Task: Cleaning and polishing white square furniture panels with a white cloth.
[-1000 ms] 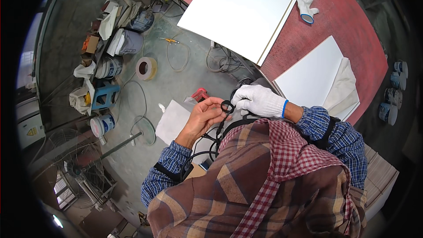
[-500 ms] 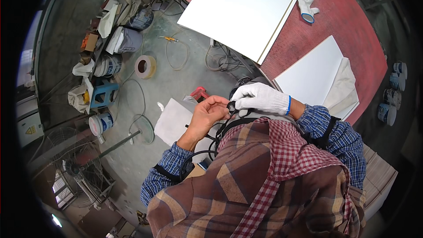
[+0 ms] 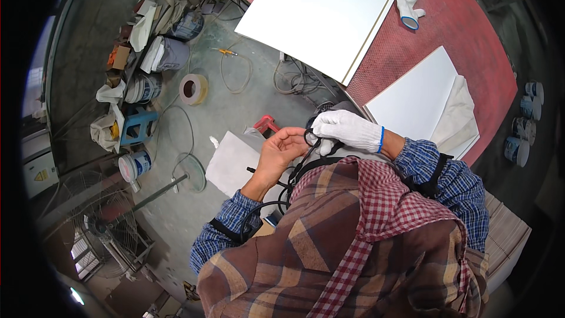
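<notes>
In front of my waist both hands meet at a thin black cord (image 3: 309, 135). My bare left hand (image 3: 281, 156) pinches it between thumb and fingertips. My right hand (image 3: 348, 130), in a white knit glove with a blue cuff, closes on the same cord from the other side, its fingers bent. The cord's ends run into other black cables and a strap by my apron, so where they lead is hidden. A second white glove (image 3: 406, 6) lies on the red table (image 3: 406, 53), apart from my hands.
A large white panel (image 3: 315, 17) lies on the table, with another white panel (image 3: 415, 91) and a pale cloth (image 3: 459, 115) nearer me. On the floor are a tape roll (image 3: 193, 89), a red stool (image 3: 266, 124), loose cables and a standing fan (image 3: 103, 229). Buckets (image 3: 135, 166) line the left.
My gloved right hand has shifted slightly, and the black cord between my fingers now shows as an open loop. My left hand stays nearly in place.
</notes>
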Demonstrator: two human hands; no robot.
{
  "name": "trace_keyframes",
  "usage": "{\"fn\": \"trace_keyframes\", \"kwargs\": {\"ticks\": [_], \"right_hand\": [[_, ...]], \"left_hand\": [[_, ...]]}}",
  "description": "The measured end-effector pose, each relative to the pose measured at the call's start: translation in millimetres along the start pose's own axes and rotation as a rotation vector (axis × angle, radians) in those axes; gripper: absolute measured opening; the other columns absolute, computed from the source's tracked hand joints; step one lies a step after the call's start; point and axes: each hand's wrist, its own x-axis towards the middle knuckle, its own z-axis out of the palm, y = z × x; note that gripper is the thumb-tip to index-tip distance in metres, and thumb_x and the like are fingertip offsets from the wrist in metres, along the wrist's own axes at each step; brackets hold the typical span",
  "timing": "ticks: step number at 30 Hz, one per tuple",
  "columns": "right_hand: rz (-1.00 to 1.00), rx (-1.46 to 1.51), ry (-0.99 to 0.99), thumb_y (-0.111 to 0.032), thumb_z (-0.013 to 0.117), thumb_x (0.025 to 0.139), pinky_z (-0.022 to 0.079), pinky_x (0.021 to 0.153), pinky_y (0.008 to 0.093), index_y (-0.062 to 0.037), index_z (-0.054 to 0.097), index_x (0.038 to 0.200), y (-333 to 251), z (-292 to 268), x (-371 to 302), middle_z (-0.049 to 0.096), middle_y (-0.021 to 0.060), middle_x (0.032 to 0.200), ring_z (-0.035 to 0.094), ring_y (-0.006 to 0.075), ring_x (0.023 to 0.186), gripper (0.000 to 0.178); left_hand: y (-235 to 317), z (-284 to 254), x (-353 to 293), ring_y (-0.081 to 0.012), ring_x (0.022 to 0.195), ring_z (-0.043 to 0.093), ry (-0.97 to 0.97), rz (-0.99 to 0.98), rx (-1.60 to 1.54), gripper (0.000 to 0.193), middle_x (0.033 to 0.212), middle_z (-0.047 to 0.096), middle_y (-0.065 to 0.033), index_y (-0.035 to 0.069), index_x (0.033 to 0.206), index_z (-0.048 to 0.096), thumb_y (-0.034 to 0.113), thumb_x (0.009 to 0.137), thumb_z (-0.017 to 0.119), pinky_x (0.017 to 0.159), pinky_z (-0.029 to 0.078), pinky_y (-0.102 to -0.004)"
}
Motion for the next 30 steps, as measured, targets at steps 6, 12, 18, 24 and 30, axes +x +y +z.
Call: {"fn": "trace_keyframes", "kwargs": {"ticks": [6, 12, 18, 24, 30], "right_hand": [[0.043, 0.081, -0.008, -0.029, 0.058, 0.104, 0.052, 0.08, 0.028, -0.0036, 0.07, 0.105, -0.3, -1.0, -1.4, 0.07, 0.0036, 0.095, 0.063, 0.0113, 0.085, 0.028], [0.052, 0.172, -0.009, -0.029, 0.059, 0.104, 0.054, 0.073, 0.0259, -0.0034, 0.069, 0.104, 0.1, -1.4, -1.0, 0.07, 0.003, 0.091, 0.065, 0.0091, 0.076, 0.027], [0.035, 0.176, -0.012, -0.027, 0.058, 0.105, 0.053, 0.074, 0.0262, -0.0035, 0.068, 0.106, 1.7, -5.6, -0.4, 0.069, 0.0024, 0.09, 0.065, 0.0093, 0.077, 0.026], [-0.016, 0.172, -0.052, -0.025, 0.057, 0.105, 0.053, 0.076, 0.0273, -0.0034, 0.067, 0.105, -2.3, -5.9, -0.4, 0.069, 0.0028, 0.09, 0.064, 0.0094, 0.077, 0.024], [-0.092, 0.033, -0.028, -0.025, 0.057, 0.104, 0.052, 0.079, 0.0283, -0.0022, 0.066, 0.104, -4.1, -7.7, -1.4, 0.068, 0.0039, 0.092, 0.062, 0.0108, 0.081, 0.024]], "left_hand": [[-12.7, 6.4, -0.6, -0.0126, 0.093, 0.069, 0.097, 0.299, 0.323, 0.027, 0.104, 0.072, -0.0069, -0.003, 0.118, 0.06, -0.006, 0.093, 0.069, 0.088, 0.057, -0.0273], [-8.9, 12.2, 1.5, -0.0182, 0.08, 0.071, 0.18, 0.778, 0.925, 0.027, 0.093, 0.071, -0.0111, -0.003, 0.113, 0.062, -0.005, 0.088, 0.074, 0.071, 0.058, -0.0303], [-2.1, 11.0, 9.5, -0.027, 0.078, 0.07, 0.182, 1.028, 1.123, 0.03, 0.09, 0.068, -0.0135, -0.003, 0.109, 0.064, -0.007, 0.082, 0.076, 0.067, 0.057, -0.033], [12.0, 10.1, 18.1, -0.0274, 0.081, 0.07, 0.181, 1.163, 1.284, 0.034, 0.094, 0.07, -0.0123, -0.003, 0.111, 0.065, -0.007, 0.079, 0.076, 0.07, 0.057, -0.0354], [29.0, 7.2, 21.7, -0.0274, 0.085, 0.068, 0.146, 1.232, 1.402, 0.034, 0.096, 0.066, -0.0106, -0.001, 0.107, 0.065, -0.002, 0.075, 0.077, 0.074, 0.056, -0.0378]]}}
